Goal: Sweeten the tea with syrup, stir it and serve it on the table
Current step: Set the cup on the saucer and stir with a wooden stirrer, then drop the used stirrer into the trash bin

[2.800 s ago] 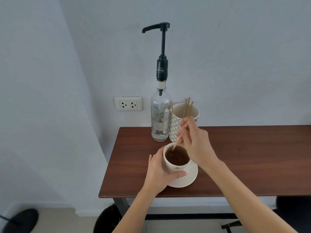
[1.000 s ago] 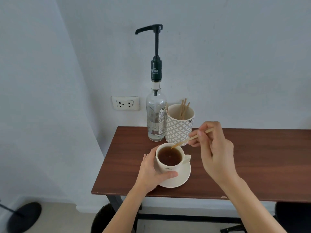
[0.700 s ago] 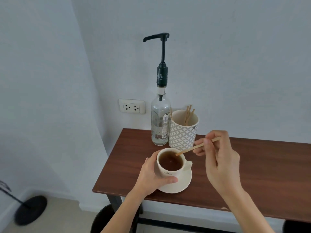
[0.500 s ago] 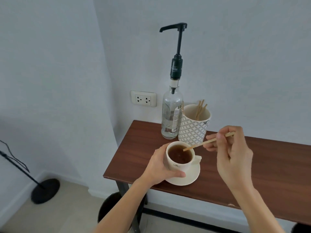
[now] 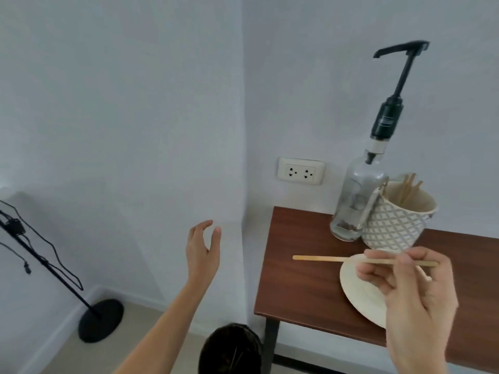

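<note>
The right hand (image 5: 413,287) pinches a wooden stirrer (image 5: 359,259), held level above the saucer (image 5: 359,290), out of the tea it was stirring a moment ago. The left hand (image 5: 202,255) has let go of the cup and hangs open and empty past the table's (image 5: 302,282) left edge. The view has swung left, and the cup is hidden behind the right hand or out of sight; I cannot tell which. Below the table corner sits a dark bin (image 5: 231,349), so the stirrer looks headed there, with serving left. The syrup bottle (image 5: 359,201) stands beside the patterned cup (image 5: 399,225) of sticks; its pump collar label is too blurred to read
</note>
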{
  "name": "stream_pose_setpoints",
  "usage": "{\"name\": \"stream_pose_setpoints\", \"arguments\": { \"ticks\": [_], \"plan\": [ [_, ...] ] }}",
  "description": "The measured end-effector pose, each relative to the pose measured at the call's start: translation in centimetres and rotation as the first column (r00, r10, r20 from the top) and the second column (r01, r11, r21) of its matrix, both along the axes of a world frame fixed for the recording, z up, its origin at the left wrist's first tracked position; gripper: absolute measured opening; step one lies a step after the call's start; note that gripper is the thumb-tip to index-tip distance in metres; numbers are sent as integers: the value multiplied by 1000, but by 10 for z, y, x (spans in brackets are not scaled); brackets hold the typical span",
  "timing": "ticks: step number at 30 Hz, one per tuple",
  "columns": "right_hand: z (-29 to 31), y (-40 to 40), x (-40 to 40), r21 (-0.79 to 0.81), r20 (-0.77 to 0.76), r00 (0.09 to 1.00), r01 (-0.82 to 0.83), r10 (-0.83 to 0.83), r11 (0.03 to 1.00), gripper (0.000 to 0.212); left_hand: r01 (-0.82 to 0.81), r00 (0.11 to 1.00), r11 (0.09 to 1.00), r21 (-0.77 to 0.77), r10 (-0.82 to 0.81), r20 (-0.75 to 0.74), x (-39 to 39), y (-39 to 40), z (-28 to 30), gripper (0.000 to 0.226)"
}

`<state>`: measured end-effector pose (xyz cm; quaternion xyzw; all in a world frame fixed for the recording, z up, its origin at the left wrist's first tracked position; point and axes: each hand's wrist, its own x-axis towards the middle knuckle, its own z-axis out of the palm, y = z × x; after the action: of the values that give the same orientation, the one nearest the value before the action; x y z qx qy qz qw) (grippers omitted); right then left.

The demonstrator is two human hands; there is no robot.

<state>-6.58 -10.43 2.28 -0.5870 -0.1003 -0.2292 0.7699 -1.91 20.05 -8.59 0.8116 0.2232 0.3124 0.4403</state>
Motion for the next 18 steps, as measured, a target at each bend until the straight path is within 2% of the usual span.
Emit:
{"name": "stream_pose_setpoints", "arguments": {
  "ticks": [1,3,5,7,11,18],
  "plan": [
    [-7,24,-5,-3,-14,1000,-18,18,1000,6,-9,999,1000,4,9,-39,5,22,-9,35],
    [-26,72,-11,-43,-56,998,-18,16,999,10,4,994,999,37,0,-108,18,61,-25,43],
    [-45,116,-15,-153,-82,996,21,-34,988,16,30,988,992,123,-11,-153,35,87,-34,57],
    [-65,151,-19,-273,-88,994,32,-58,962,7,59,979,973,224,-13,-204,52,104,-38,66],
    [-102,200,-23,-539,-135,989,-18,-66,842,17,139,956,926,352,-32,-293,75,116,-51,70],
    [-173,246,-3,-760,-293,951,-172,-94,627,10,152,955,916,371,-40,-292,82,124,-67,67]
  ]
}}
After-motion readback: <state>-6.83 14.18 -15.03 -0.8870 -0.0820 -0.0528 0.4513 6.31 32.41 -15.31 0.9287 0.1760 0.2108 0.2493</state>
